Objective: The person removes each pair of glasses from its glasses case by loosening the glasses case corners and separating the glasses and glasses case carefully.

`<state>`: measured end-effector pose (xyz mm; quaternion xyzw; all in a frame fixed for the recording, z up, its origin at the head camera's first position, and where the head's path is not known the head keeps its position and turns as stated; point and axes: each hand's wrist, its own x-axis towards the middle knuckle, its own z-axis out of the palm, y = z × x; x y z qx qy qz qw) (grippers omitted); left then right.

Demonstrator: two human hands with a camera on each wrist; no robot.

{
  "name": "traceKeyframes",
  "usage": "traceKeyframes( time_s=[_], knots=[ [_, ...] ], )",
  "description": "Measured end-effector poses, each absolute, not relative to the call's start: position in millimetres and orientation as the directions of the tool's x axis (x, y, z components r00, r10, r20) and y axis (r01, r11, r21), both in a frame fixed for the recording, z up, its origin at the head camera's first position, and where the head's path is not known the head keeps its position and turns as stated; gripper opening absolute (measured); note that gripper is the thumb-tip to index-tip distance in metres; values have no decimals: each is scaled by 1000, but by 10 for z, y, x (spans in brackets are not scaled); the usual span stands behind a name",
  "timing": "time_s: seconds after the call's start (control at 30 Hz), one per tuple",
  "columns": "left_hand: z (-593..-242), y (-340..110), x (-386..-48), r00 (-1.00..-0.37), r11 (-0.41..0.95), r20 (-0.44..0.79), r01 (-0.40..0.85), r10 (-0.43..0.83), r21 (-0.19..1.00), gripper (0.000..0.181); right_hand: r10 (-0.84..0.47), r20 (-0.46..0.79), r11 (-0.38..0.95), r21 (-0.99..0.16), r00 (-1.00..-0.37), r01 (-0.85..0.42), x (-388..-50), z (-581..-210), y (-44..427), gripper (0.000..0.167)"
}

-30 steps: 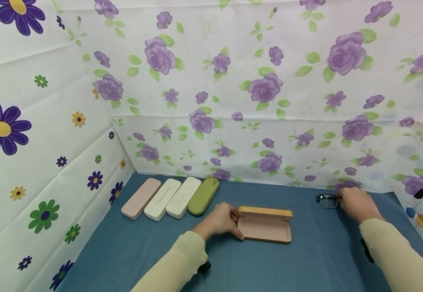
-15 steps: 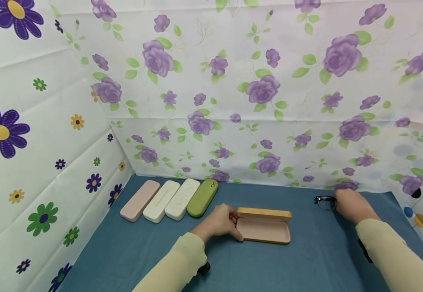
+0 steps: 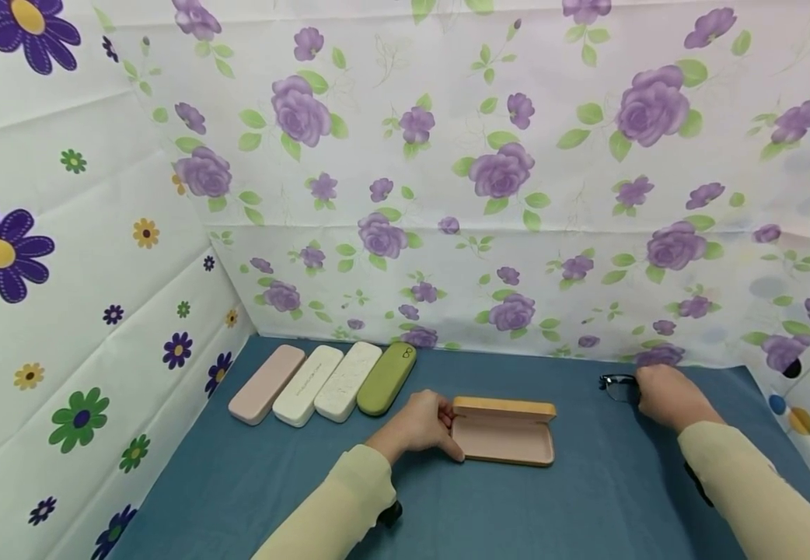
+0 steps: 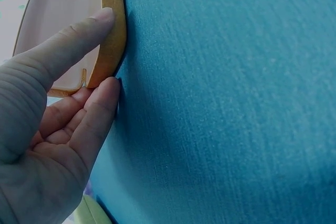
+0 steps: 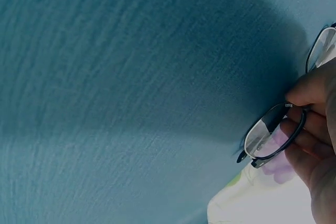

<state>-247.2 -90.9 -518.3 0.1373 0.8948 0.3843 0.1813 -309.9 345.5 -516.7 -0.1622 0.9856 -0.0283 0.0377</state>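
A glasses case (image 3: 503, 440) with a yellow-brown shell and a pale pink lining lies with its lid raised on the blue cloth. My left hand (image 3: 420, 424) holds it by its left end. In the left wrist view the thumb (image 4: 79, 40) lies over the case's rim, while the fingers bend against its end. Farther right, my right hand (image 3: 674, 397) pinches a pair of dark-framed eyeglasses (image 3: 617, 386) near the bridge, between thumb and fingers. The right wrist view shows a lens (image 5: 257, 139) on either side of the grip; part of the frame is hidden by the hand.
Several closed cases stand in a slanted row at the back left: a pink case (image 3: 267, 385), a white case (image 3: 308, 386), a second, patterned white case (image 3: 348, 381) and a green case (image 3: 387, 379). Flowered sheets (image 3: 405, 155) wall in the back and sides of the cloth.
My right hand covers slightly more of the eyeglasses than before. The left hand and the raised-lid case stay in place; the head view has shifted a little.
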Motion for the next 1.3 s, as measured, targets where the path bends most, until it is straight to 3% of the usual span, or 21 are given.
traceKeyframes(
  time_s=[0.5,0.8,1.03,1.3],
  knots=[
    [-5172,-906,-2446,-897,666,-214,111,386,738,44,-333,-67,941,-88,-941,-327,-3135,-5205,3505,9],
    [-5173,-919,-2462,-894,669,-213,119,393,734,47,-334,-105,937,-143,-937,-318,-3099,-4975,3427,18],
    [-5145,-936,-2463,-892,670,-214,125,399,731,46,-286,-122,933,-263,-950,-247,-3018,-4816,3179,48],
    [-5156,-915,-2480,-892,691,-211,143,400,709,43,-313,-45,860,-438,-949,-263,-2842,-4755,2859,52]
  ],
)
